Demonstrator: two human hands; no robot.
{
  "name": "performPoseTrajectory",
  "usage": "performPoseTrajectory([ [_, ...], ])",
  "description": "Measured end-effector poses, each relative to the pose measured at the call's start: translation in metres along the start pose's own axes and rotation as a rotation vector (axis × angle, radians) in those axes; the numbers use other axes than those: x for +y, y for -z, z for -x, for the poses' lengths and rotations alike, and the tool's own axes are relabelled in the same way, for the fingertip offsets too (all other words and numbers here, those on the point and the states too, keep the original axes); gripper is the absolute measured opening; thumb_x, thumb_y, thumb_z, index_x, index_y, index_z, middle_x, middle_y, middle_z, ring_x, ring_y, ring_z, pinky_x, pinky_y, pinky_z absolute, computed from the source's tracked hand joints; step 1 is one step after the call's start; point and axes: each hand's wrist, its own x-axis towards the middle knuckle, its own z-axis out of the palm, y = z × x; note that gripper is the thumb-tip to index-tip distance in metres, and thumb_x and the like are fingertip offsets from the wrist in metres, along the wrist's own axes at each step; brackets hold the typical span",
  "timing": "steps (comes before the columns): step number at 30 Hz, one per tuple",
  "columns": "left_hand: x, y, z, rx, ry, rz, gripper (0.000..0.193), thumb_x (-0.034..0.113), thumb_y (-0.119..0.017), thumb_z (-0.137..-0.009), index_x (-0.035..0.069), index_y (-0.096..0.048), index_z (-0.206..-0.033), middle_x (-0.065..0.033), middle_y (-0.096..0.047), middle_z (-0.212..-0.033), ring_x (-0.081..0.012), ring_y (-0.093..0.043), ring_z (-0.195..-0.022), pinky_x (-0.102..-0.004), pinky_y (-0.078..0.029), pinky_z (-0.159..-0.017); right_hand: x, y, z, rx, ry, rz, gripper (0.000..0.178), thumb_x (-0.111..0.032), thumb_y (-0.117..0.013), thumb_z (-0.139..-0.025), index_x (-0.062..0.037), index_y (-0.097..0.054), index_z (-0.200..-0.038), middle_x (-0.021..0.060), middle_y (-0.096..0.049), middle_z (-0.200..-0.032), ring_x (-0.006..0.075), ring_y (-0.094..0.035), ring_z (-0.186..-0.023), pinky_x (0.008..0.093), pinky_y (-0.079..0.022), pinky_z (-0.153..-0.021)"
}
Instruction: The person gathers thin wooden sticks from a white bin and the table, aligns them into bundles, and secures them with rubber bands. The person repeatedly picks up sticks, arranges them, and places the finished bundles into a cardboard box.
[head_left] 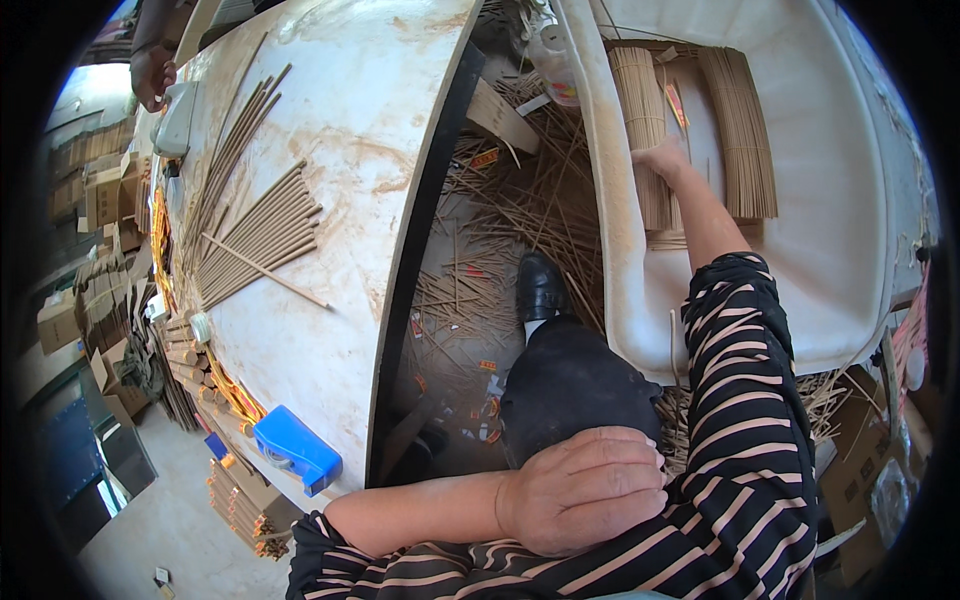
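My right arm reaches into a large white tub (625, 290). My right hand (662, 158) is closed on the left bundle of brown incense sticks (635, 95), its thumb across the top and its other fingers mostly hidden. Beside it, apart from the hand, lies a second bundle of incense sticks (740, 130). A red and yellow label (676, 104) lies between the two bundles. My left hand (590, 490) rests across my lap by my bent leg, fingers laid side by side, with nothing visible in it; its palm is hidden.
Loose incense sticks (260, 235) lie fanned on the white table (340, 130) at left. A blue tape dispenser (297, 448) sits at its near edge. Broken sticks and scraps litter the floor (455, 290). A clear plastic jar (553, 65) stands beside the tub. Another person's hand (152, 75) shows far left.
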Motion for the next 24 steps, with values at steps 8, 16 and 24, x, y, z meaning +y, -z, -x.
performPoseTrajectory([
  [8, 0.002, 0.000, 0.000, -0.026, 0.006, 0.004, 0.023, 0.008, -0.057, -0.077, -0.006, -0.060, -0.094, -0.0176, -0.060, -0.093, -0.0318, -0.060, -0.087, -0.0407, -0.051, -0.081, 0.030, -0.004, -0.027, -0.146, 0.122, -0.347, 0.072, -0.015, -0.074, -0.054, 0.0039, -0.041, -0.115, 0.0175, -0.060, -0.096, 0.0314, -0.063, -0.084, 0.0419, -0.053, -0.074],
  [16, -0.001, 0.001, 0.000, -0.019, 0.007, 0.032, 0.024, 0.010, -0.057, -0.076, -0.006, -0.061, -0.095, -0.0182, -0.060, -0.093, -0.0320, -0.060, -0.086, -0.0411, -0.051, -0.080, 0.011, 0.034, 0.012, -0.396, 0.010, -0.603, 0.048, -0.017, -0.073, -0.062, -0.0026, -0.053, -0.103, 0.0130, -0.062, -0.086, 0.0258, -0.064, -0.077, 0.0428, -0.055, -0.071],
  [24, -0.001, -0.001, 0.000, -0.012, 0.005, 0.019, 0.024, 0.010, -0.057, -0.076, -0.006, -0.061, -0.094, -0.0182, -0.060, -0.092, -0.0317, -0.060, -0.086, -0.0404, -0.051, -0.080, 0.017, 0.026, 0.012, -0.364, -0.007, -0.641, 0.081, -0.034, -0.080, -0.063, -0.0091, -0.033, -0.124, 0.0145, -0.056, -0.108, 0.0245, -0.060, -0.094, 0.0428, -0.053, -0.079],
])
